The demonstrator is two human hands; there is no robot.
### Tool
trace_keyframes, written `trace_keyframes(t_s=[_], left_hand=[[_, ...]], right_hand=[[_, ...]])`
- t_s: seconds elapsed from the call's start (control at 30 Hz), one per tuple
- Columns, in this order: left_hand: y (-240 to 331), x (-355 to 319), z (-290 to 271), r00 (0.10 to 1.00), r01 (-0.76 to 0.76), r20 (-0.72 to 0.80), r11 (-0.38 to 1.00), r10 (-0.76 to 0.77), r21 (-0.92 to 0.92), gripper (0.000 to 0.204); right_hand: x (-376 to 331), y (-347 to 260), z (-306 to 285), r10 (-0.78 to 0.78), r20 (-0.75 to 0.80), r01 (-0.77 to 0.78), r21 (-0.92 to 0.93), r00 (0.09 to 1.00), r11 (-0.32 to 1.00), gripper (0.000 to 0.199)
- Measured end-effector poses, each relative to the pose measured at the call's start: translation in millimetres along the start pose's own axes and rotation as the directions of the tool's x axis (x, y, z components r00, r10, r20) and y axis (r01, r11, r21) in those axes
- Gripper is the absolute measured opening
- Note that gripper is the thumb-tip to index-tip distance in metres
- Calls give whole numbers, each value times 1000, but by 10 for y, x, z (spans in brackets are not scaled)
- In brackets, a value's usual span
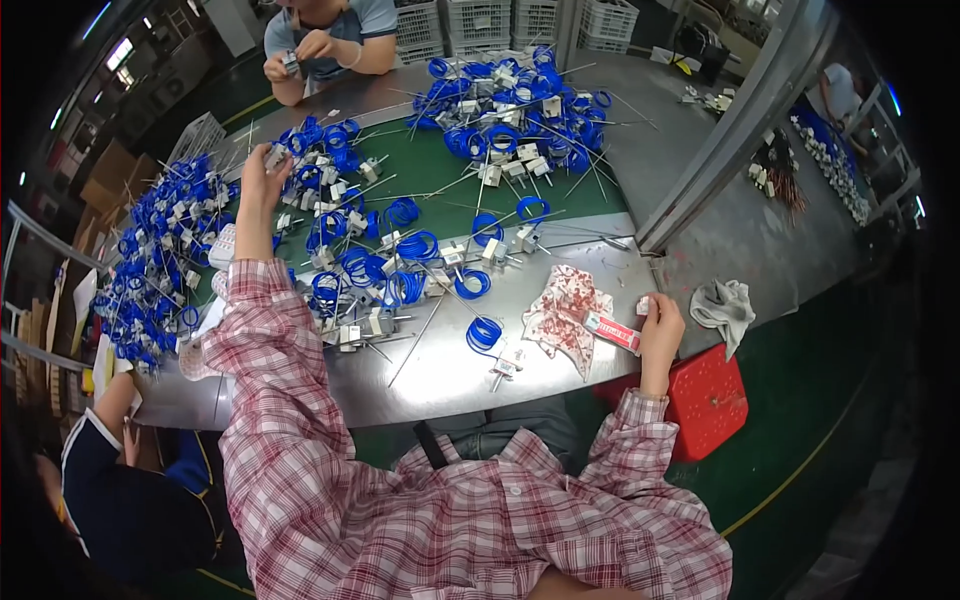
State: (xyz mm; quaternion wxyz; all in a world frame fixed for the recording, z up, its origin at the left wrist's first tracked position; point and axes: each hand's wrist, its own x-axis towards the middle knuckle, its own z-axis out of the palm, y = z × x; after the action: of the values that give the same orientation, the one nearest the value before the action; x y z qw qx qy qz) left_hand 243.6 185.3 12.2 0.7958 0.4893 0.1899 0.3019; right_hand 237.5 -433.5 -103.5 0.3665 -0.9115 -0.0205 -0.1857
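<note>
**Hands apart over a table of blue wire coils**

Head view: the person in a red-and-white checked shirt sat at a metal table point(440, 370) with a green mat point(440, 165) across its far half. The left hand point(262, 168), stretched out toward 11 o'clock, had its fingers closed around a small white part point(274, 155) at the edge of a heap of blue wire coils point(325, 150). Whether the part was lifted clear of the heap could not be told. The right hand point(662, 325), at about 3 o'clock near the table's right end, pinched a small white block point(643, 306) between thumb and fingertips, and its lower fingers touched the end of a red and white box point(612, 331). That box lay on a red-patterned cloth point(565, 315), just left of the hand.

Between the two hands, toward 12 o'clock, loose coils with white blocks and thin metal rods were scattered over mat and metal; one single coil point(484, 333) lay near the table's front edge. A bigger heap point(515, 110) sat at 1 o'clock, another point(160, 260) at 9 o'clock. A grey rag point(724, 305) lay at the right of the right hand, above a red stool point(708, 395). A person across the table point(325, 35) at 12 o'clock held a part in both hands. A person in dark blue point(130, 500) sat at 8 o'clock.
</note>
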Motion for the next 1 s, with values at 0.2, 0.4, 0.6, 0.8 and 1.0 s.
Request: trace_keyframes(t_s=[0.2,0.4,0.6,0.8,1.0], left_hand=[[30,254,-147,990,-130,126,789,67,601,25],[-26,41,99,994,-55,110,712,-30,700,43],[306,-896,517,967,-211,235,824,97,526,51],[371,-2185,1024,728,-154,656,886,-197,437,50],[-88,-3046,1312,685,-38,728,999,35,-12,59]], right_hand=[[66,-867,-15,-226,-114,219,-69,968,973,35],[241,-1389,927,-354,157,360,-10,922,933,36],[295,-1381,1052,-310,41,297,193,950,935,29],[94,-2213,154,-466,-298,553,467,833,690,36],[-265,-2563,32,-766,-333,824,365,550,434,38]])
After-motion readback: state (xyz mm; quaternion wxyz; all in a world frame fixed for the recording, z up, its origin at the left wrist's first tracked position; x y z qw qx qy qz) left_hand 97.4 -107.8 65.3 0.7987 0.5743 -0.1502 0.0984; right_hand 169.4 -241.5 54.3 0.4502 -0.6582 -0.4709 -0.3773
